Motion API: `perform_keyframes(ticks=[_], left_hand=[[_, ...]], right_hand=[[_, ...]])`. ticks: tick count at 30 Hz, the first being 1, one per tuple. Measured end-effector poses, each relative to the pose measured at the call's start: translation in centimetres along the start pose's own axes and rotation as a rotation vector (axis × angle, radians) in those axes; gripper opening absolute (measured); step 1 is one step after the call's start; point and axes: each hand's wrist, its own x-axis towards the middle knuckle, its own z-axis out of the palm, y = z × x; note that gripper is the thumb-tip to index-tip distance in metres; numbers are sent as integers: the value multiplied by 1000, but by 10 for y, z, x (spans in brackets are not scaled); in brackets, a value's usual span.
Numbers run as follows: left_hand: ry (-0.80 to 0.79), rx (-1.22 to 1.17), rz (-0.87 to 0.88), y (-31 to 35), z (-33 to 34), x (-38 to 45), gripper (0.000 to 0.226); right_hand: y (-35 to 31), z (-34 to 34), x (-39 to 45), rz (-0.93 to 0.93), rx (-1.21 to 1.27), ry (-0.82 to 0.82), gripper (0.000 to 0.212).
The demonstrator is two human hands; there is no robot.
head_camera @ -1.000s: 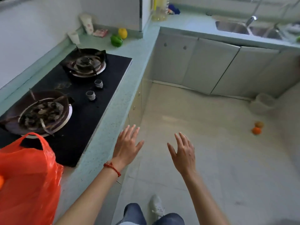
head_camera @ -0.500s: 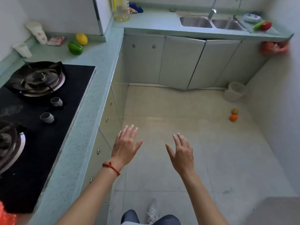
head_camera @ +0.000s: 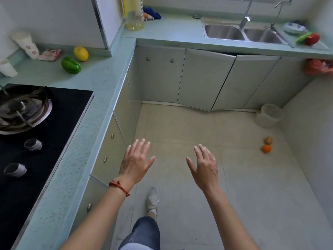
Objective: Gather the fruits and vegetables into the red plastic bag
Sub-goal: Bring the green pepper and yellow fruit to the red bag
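Both of my hands are empty and spread wide, fingers fanned, palms down over the floor: the left hand (head_camera: 135, 161) close by the cabinet fronts, the right hand (head_camera: 204, 165) apart from it toward the open tiles. A second ago the red plastic bag sat at the near left corner of the table beside the hob; now my view has swung right and forward and the bag has dropped out of frame entirely. I read that as me stepping away from it to go collecting, so whatever I pick up will have to be carried back behind and to my left.

The turn has brought more produce into sight. A green pepper (head_camera: 70, 65) lies on the table (head_camera: 100, 82) near the far left corner, with a yellow fruit (head_camera: 81, 53) just beside it toward the wall. At the far right end of the table, past the sink (head_camera: 241, 32), a red fruit or vegetable (head_camera: 312, 39) rests touching a long green one (head_camera: 303, 37); I cannot name either. On the floor (head_camera: 180, 134) near the right wall an orange (head_camera: 266, 148) sits just beside a duller brownish fruit (head_camera: 268, 140), not far from a pale bucket (head_camera: 269, 115). Another red bag (head_camera: 318, 66) hangs under the table's right end; whether it matters, I cannot tell.

All six pieces look smooth, rounded, and liable to roll.
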Motion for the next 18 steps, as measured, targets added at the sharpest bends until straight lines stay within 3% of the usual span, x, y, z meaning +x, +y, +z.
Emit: perform_keyframes(ticks=[10,18], left_hand=[[52,70,48,-32,-33,196,60],[39,92,24,-44,-44,314,60]], right_hand=[[-7,18,197,-28,-28,55,56],[2,26,318,-58,-53,84,70]])
